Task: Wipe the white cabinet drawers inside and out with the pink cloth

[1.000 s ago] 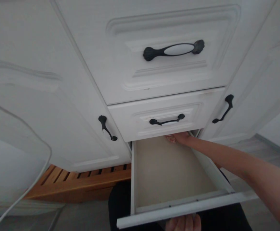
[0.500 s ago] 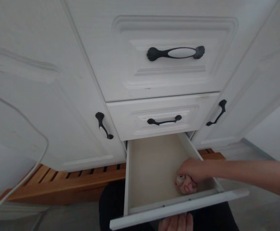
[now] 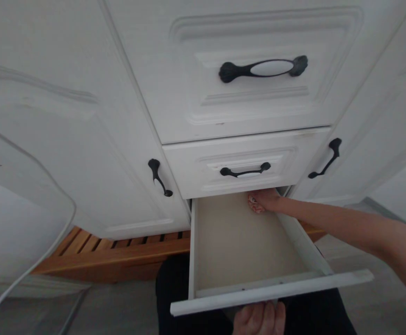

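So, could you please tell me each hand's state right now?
Left hand: fingers curled at the drawer front, exact grip hidden.
Right hand: closed on a bunched cloth.

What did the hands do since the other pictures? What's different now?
The right hand and the crumpled cloth in its grip came from the drawer's back to near its front, and now are at the back again. The left hand stayed at the drawer's front, and the drawer stayed open.
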A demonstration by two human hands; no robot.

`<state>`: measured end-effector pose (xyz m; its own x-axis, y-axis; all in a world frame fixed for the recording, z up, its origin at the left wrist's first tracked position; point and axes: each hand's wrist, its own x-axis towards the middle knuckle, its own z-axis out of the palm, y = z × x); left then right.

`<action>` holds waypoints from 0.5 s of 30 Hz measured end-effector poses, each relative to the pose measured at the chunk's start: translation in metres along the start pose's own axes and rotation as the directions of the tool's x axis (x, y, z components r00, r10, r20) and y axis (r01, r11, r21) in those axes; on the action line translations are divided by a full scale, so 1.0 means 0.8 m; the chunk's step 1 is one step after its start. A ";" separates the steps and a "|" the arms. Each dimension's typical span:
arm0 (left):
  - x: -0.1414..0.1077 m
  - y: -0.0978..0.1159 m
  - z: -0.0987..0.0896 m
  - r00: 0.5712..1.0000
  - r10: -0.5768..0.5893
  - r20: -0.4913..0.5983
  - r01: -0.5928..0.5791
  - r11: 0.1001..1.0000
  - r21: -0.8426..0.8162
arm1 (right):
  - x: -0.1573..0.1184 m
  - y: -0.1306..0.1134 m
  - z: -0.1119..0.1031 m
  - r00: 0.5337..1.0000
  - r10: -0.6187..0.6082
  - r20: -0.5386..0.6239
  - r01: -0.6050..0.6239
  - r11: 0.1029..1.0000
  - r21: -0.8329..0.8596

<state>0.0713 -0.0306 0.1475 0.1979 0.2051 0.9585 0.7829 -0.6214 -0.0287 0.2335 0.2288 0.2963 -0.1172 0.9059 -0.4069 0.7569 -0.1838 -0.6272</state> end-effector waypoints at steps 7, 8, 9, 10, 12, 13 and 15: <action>0.022 -0.017 -0.017 0.992 0.093 0.091 -0.092 0.996 -0.017 | -0.127 0.053 0.021 0.939 -0.016 0.345 0.196 0.847 -0.495; 0.025 -0.020 -0.019 0.987 0.125 0.099 -0.122 0.992 -0.035 | -0.141 0.058 0.026 0.927 0.003 0.374 0.213 0.819 -0.533; 0.027 -0.022 -0.021 0.983 0.154 0.102 -0.149 0.987 -0.053 | -0.149 0.061 0.031 0.918 0.033 0.396 0.215 0.796 -0.566; 0.029 -0.024 -0.022 0.980 0.168 0.110 -0.161 0.985 -0.068 | -0.152 0.062 0.036 0.908 0.067 0.414 0.210 0.781 -0.588; 0.028 -0.025 -0.024 0.980 0.163 0.117 -0.154 0.985 -0.082 | -0.145 0.060 0.046 0.880 0.125 0.459 0.193 0.788 -0.585; 0.026 -0.024 -0.024 0.981 0.152 0.120 -0.142 0.986 -0.086 | -0.137 0.056 0.052 0.859 0.139 0.492 0.188 0.809 -0.557; 0.023 -0.021 -0.021 0.988 0.112 0.106 -0.103 0.991 -0.081 | -0.117 0.046 0.065 0.804 0.113 0.584 0.216 0.860 -0.463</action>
<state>0.0517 -0.0292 0.1708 0.3457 0.2137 0.9137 0.7079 -0.6986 -0.1044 0.2387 0.1176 0.2770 -0.3847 0.4843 -0.7858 0.9229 0.2144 -0.3197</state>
